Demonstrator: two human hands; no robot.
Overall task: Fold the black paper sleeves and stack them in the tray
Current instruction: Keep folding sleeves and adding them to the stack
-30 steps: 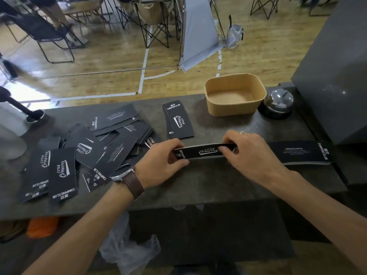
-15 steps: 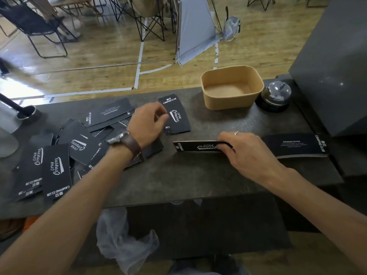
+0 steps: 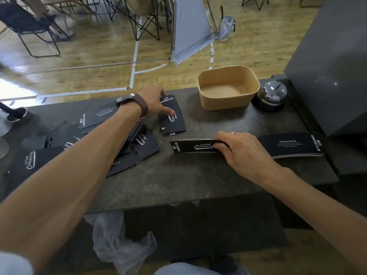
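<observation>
Sleeve (image 3: 193,145), thin and probably light, is lying folded on the counter (image 3: 178,175) as my right hand (image 3: 241,150) is pinching its end, my left hand (image 3: 156,103) spreading relaxed fingers over 1 small stack (image 3: 172,121).

Right hand (image 3: 241,151) on folded sleeve (image 3: 193,145)

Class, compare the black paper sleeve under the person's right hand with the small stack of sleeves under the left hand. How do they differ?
The folded sleeve is a single piece; the small stack holds several. The folded sleeve lies crosswise as a narrow strip; the stack runs away from the viewer and looks wider. The right hand holds the folded sleeve by one end; the left hand rests fingers on the stack. Both are black with white print and lie on the counter, outside the tray.
</observation>
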